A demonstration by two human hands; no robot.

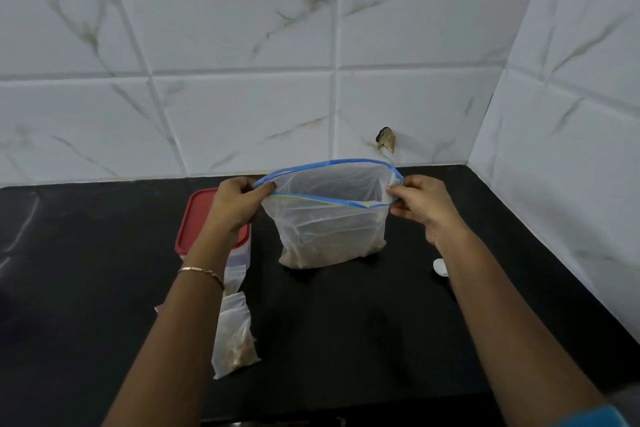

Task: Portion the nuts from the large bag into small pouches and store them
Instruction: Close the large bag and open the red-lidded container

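Bag check: large bag (pixel 332 236) stands upright on the black counter (pixel 346 322), approx. centre, base resting on the surface, w/ nuts (pixel 311 258) settled low inside. The left hand (pixel 235 204) pinches the left end of the blue zip rim and the right hand (pixel 424 208) pinches the right end, fingers and thumb clamped on the plastic at both corners. Pulled apart this way, the mouth gapes in a wide oval, probably to give clear access to the contents while the counter takes the weight.

Small pouch (pixel 235 340) w/ some nuts inside lies near the front edge, just beside the left forearm; more pouch material sits above it (count unclear, arm covers part). Red-lidded container (pixel 194 222) stands behind the left hand, lid on, presumably the storage spot, placed within easy reach. White object (pixel 440 267) lies by the right forearm; ID not possible.

Judgement: portioning underway, storage not yet done.
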